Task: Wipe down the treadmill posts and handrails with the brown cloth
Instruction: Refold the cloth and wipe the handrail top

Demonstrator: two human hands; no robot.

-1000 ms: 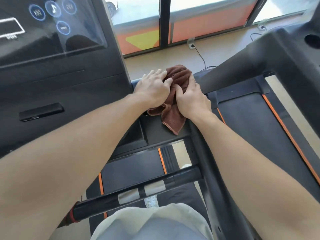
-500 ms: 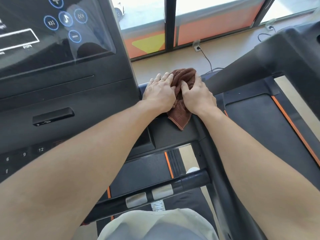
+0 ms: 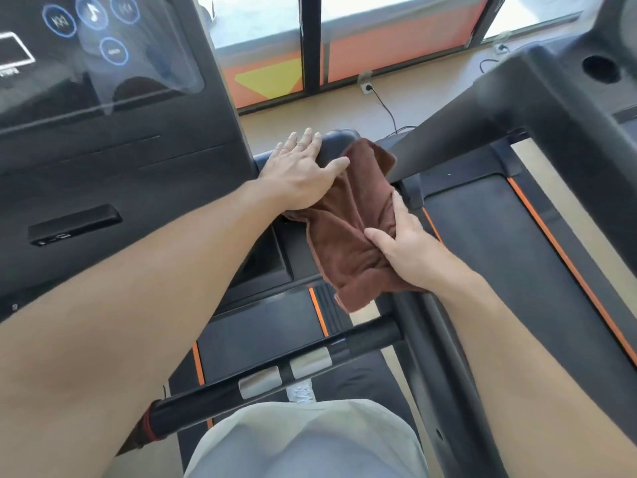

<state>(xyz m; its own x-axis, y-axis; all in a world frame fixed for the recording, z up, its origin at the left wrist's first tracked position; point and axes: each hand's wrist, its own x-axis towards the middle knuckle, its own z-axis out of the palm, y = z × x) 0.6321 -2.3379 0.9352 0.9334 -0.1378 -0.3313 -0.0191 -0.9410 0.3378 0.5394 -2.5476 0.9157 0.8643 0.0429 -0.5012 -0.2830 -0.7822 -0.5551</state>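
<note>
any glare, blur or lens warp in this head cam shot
Head view: bright daylight through the windows washes out their top edge; the glossy console screen carries pale reflections over its icons. Wide-angle warp bends the console edge and makes both forearms loom large. The brown cloth, left hand and right hand are slightly soft but readable.

Music-note icon on console screen
</note>
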